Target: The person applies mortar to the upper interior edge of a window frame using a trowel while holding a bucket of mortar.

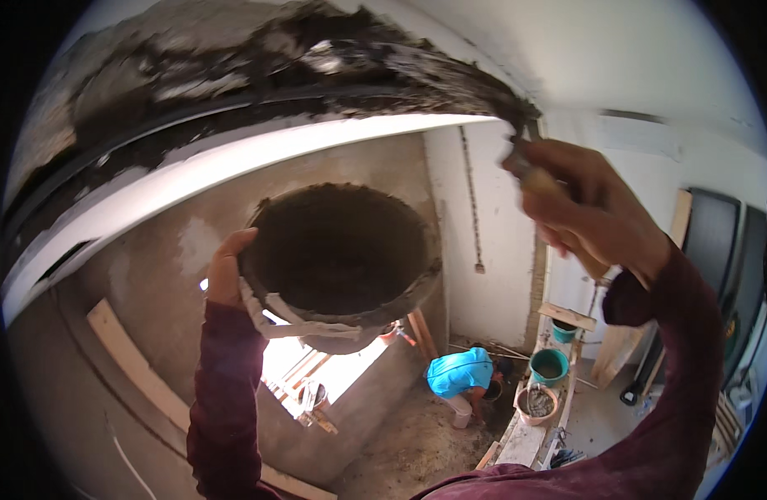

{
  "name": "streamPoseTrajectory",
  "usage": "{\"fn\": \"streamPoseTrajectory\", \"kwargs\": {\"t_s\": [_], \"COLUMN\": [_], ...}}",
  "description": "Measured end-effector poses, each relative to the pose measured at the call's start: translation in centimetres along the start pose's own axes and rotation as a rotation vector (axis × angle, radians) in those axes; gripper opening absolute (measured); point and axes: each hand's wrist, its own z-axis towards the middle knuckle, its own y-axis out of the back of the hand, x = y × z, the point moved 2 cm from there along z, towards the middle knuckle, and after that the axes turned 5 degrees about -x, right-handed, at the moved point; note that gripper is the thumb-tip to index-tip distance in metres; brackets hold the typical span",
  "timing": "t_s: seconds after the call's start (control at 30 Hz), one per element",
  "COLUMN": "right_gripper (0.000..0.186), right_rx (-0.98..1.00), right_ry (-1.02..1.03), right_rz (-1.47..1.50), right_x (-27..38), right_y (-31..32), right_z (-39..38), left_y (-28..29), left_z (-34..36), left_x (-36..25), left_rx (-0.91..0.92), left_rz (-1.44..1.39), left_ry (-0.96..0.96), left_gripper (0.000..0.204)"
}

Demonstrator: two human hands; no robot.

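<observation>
My left hand (pixel 228 265) grips the side of a dark, mortar-caked bucket (pixel 347 342), holding it up with its mouth toward me. The bucket's inside is dark, so its contents are hard to make out. My right hand (pixel 599 198) is closed around the wooden handle of a trowel (pixel 540 183), raised at the upper right. The trowel's mortar-covered blade is blurred and hard to separate from the dark wet mortar (pixel 400 73) along the overhead beam. A pale strip (pixel 317 137) runs along the beam's lower edge, above the bucket.
Far below, a person in a blue shirt (pixel 460 372) bends over a bucket on the floor. Planks (pixel 521 446) carry a green bucket (pixel 549 367) and a pinkish bucket (pixel 537 403) with mortar. A long board (pixel 137 362) leans at the left; dark panels (pixel 710 242) stand at the right.
</observation>
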Motion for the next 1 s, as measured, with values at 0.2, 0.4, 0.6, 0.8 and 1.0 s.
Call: {"fn": "streamPoseTrajectory", "kwargs": {"t_s": [0.2,0.4,0.6,0.8,1.0], "right_gripper": [0.042,0.031,0.027,0.026,0.026], "right_rx": [0.08,0.332,0.128,0.001,-0.113], "right_ry": [0.203,0.452,0.744,0.857,1.002], "right_rz": [-0.351,-0.384,-0.371,-0.329,-0.288], "right_x": [-1.0,-3.9,-5.0,-5.1,-4.3], "right_y": [0.0,-5.3,-11.2,-14.0,-12.2], "right_z": [-4.2,1.0,6.2,8.6,10.0], "left_y": [2.8,2.8,2.5,2.5,3.2], "left_z": [-4.5,-9.0,-10.8,-11.3,-11.1], "left_x": [-1.5,-3.7,-6.4,-7.1,-6.9], "left_rx": [-0.053,-0.194,-0.215,-0.268,-0.255], "left_rz": [0.003,0.101,0.127,0.151,0.141], "left_ry": [-0.063,-0.145,-0.167,-0.215,-0.195], "left_gripper": [0.026,0.027,0.023,0.024,0.024]}}
